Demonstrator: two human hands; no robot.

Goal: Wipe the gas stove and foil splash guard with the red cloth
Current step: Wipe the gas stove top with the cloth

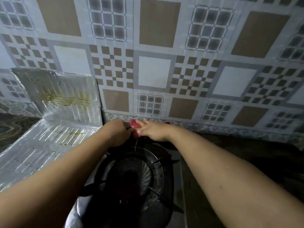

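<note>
Bunched between both hands, the red cloth is pinched by the left hand and right hand at the far edge of the gas stove, just below the tiled wall. A thin stream seems to drip down onto the burner. The stained foil splash guard stands to the left, nearer the left hand. Lighting is dim.
</note>
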